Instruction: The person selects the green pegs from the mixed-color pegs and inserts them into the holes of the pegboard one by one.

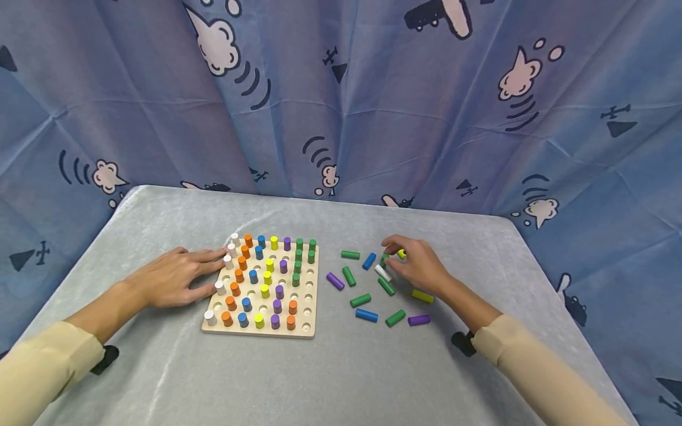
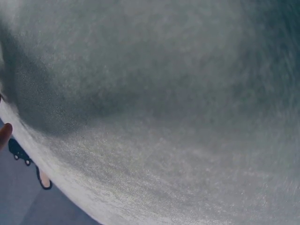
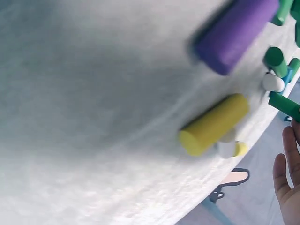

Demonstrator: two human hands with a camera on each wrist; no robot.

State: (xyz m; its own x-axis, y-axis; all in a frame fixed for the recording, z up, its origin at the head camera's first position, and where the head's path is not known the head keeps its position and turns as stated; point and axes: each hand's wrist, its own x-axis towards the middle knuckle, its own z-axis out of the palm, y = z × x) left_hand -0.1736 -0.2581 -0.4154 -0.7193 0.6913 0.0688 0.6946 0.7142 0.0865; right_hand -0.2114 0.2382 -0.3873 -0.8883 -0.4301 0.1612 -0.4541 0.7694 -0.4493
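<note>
My left hand [image 1: 173,277] lies flat with spread fingers, its fingertips at the left edge of a wooden pegboard [image 1: 312,303]. Upright pegs stand in the board in columns of white, orange, blue, yellow, purple and green, with some bare holes among them. Over the loose pegs on the right, my right hand [image 1: 421,263] pinches a green peg [image 3: 283,105] between thumb and fingers. Just below it lies a white peg [image 1: 382,273]. In the left wrist view only a fingertip [image 2: 4,134] shows at the left edge.
Loose pegs lie scattered right of the board, among them a purple peg [image 1: 335,281], a blue peg [image 1: 366,315], a yellow peg [image 3: 215,124] and several green ones. A grey cloth covers the table [image 1: 240,384]. A patterned blue curtain [image 1: 341,118] hangs behind it.
</note>
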